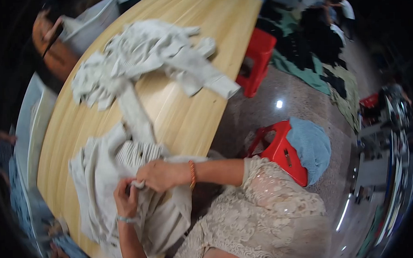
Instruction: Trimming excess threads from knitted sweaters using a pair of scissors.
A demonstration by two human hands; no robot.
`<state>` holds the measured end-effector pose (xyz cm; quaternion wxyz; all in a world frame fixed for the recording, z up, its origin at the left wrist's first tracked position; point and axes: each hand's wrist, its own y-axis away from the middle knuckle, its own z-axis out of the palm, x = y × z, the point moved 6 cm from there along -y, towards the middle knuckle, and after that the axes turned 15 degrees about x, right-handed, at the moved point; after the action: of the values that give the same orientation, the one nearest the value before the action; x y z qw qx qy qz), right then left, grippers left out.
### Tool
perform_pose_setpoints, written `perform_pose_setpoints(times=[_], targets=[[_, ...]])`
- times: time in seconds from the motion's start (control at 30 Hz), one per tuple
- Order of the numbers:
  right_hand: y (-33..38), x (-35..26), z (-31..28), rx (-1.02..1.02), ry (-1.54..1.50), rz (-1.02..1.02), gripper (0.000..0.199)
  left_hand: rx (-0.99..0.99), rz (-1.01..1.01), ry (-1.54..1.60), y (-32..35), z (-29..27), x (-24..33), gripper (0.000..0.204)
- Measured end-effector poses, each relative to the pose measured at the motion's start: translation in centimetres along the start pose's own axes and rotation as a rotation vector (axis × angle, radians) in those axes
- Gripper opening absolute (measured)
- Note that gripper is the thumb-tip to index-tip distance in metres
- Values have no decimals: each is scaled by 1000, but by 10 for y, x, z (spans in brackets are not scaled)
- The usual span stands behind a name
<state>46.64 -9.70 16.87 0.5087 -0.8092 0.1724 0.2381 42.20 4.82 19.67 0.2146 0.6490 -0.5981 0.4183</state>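
Wooden bench [183, 116] carries pale knitwear; both hands, left hand [125, 199] and right hand [158, 175], pinch the near garment [102, 179], whose overhanging edge could slip floorward.

No packages, labels, signs or screens showing anywhere in view.
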Motion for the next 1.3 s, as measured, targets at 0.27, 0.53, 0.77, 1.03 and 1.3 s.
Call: perform_pose_setpoints(times=[0.27, 0.53, 0.77, 1.03, 1.3], targets=[[-18, 1, -78, -328, 276, 240, 18, 79, -141, -215, -5, -5, 2, 20], [-20, 2, -90, -357, 433, 245, 15, 98, 204, -248, -44, 46, 62, 22], [-12, 1, -94, -263, 295, 271, 16, -229, 54, -316, -67, 99, 24, 22], [-21, -3, -90, -183, 180, 235, 20, -50, -55, -316, -67, 86, 30, 24], [-17, -3, -94, -227, 128, 174, 21, -142, -126, -202, -74, 85, 32, 15]])
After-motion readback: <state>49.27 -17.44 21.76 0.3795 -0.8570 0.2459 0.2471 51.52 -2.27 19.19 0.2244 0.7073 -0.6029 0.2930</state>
